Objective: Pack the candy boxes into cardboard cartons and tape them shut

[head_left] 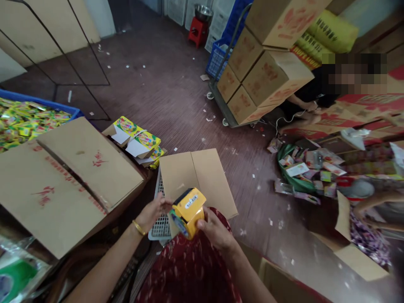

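Observation:
A yellow tape dispenser [188, 211] is held between both hands above my lap. My right hand [216, 231] grips its right side with the fingers wrapped round it. My left hand [153, 212], with a gold bangle at the wrist, pinches the dispenser's left edge. Just beyond the dispenser lies a small flat cardboard box [197, 176] with its flaps closed, resting on a grey plastic crate [160, 227].
A large carton [67, 181] with open flaps stands at my left, beside a blue crate [41, 103] of yellow packets. Stacked cartons [261, 71] sit on a trolley ahead. Other people sit at the right among packets and cartons [304, 170].

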`<state>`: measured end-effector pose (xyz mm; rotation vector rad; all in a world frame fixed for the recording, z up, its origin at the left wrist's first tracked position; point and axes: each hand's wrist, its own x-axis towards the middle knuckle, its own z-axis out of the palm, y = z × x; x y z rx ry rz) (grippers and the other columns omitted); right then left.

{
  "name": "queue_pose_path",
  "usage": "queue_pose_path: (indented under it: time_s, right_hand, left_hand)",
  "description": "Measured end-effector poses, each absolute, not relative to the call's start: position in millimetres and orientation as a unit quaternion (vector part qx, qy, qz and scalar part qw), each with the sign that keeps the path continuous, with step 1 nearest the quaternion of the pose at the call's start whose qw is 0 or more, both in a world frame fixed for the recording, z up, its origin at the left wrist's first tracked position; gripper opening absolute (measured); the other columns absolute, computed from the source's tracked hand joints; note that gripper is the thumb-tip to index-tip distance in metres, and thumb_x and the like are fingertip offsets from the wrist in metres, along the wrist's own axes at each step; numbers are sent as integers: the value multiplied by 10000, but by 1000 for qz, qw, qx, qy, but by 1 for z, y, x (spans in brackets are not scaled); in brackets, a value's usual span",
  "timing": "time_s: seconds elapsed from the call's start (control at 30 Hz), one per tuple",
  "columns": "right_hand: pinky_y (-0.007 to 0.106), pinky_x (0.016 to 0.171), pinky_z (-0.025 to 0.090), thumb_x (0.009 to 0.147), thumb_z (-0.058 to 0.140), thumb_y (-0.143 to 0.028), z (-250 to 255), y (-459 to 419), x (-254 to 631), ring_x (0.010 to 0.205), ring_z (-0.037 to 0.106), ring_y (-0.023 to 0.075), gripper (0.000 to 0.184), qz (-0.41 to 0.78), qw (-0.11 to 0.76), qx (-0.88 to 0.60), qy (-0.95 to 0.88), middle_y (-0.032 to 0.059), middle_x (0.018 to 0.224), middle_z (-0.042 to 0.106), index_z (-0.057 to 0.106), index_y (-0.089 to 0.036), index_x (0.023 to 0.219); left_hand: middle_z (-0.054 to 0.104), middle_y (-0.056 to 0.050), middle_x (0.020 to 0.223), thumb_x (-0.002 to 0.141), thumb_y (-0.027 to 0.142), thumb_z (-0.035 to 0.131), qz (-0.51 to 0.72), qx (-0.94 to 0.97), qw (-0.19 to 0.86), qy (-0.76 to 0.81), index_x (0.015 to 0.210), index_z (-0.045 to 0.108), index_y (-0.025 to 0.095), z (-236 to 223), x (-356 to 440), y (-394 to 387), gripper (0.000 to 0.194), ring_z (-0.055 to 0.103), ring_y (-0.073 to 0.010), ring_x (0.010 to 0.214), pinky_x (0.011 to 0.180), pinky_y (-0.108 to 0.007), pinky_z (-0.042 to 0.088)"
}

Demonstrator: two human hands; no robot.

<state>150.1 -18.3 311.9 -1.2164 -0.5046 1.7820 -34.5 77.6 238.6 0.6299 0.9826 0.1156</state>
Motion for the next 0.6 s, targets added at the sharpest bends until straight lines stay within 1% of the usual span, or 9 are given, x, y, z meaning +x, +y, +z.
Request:
queue_pose_path:
  time_s: [0.07, 0.13, 0.17, 0.23, 0.3, 0.33, 0.4, 0.47, 0.6]
  right_hand:
    - [280, 754, 449, 740, 711, -509, 306, -24, 158, 857, 555, 178, 427, 689, 442, -531, -219, 36, 939, 609, 577, -192, 993]
    - [257, 717, 431, 764, 699, -477, 301, -28, 162, 810, 530, 155, 371, 667, 431, -562, -232, 16, 890, 581, 552, -188, 945]
    - [253, 712, 426, 772, 693, -467, 299, -29, 163, 800, 520, 149, 355, 660, 424, -573, -237, 8, 873, 569, 540, -188, 929]
    - [250, 712, 421, 780, 681, -469, 298, -30, 164, 792, 503, 143, 346, 650, 413, -590, -241, 0, 859, 550, 518, -191, 909]
    - [247, 698, 414, 776, 679, -481, 297, -30, 163, 774, 488, 137, 356, 641, 413, -602, -239, -6, 845, 535, 500, -196, 894]
    - [245, 687, 411, 775, 678, -486, 297, -30, 163, 761, 482, 134, 361, 637, 413, -606, -238, -8, 835, 529, 494, -196, 888]
    - [248, 682, 412, 791, 658, -494, 294, -30, 162, 760, 486, 134, 362, 630, 412, -613, -240, -4, 841, 530, 490, -194, 902]
    - [254, 687, 421, 797, 650, -495, 291, -30, 161, 773, 502, 141, 371, 630, 405, -617, -241, 8, 864, 542, 488, -190, 931]
    - [248, 668, 428, 702, 751, -432, 288, -27, 162, 772, 510, 141, 462, 635, 419, -612, -215, 6, 900, 549, 468, -201, 986]
  left_hand:
    - [689, -120, 1064, 804, 777, 291, 99, 277, 849, 439, 936, 704, 156, 253, -31, 101, 757, 614, -245, 1045, 978, -381, 440]
    - [690, -129, 1058, 818, 778, 259, 102, 270, 873, 393, 961, 713, 130, 271, -22, 118, 804, 611, -245, 1039, 991, -375, 422]
    - [697, -129, 1032, 809, 778, 305, 100, 275, 873, 390, 954, 717, 122, 279, -16, 123, 788, 618, -245, 1013, 975, -370, 429]
    - [710, -113, 974, 759, 725, 504, 92, 294, 859, 409, 917, 721, 124, 293, -3, 129, 659, 634, -235, 940, 909, -345, 460]
    - [719, -89, 931, 684, 597, 682, 70, 329, 838, 431, 880, 722, 133, 300, 8, 131, 505, 641, -217, 866, 819, -307, 481]
    - [722, -81, 906, 658, 542, 720, 52, 358, 823, 439, 860, 725, 134, 303, 12, 133, 455, 640, -210, 832, 775, -290, 483]
    - [725, -70, 842, 645, 493, 714, 23, 438, 776, 454, 803, 736, 135, 305, 21, 138, 392, 634, -203, 775, 703, -270, 476]
    - [723, -62, 785, 658, 486, 663, 11, 524, 719, 457, 741, 743, 143, 307, 28, 147, 362, 628, -206, 752, 664, -264, 465]
    - [720, -53, 754, 676, 490, 598, 1, 587, 692, 420, 703, 741, 158, 310, 44, 171, 363, 621, -212, 736, 644, -270, 458]
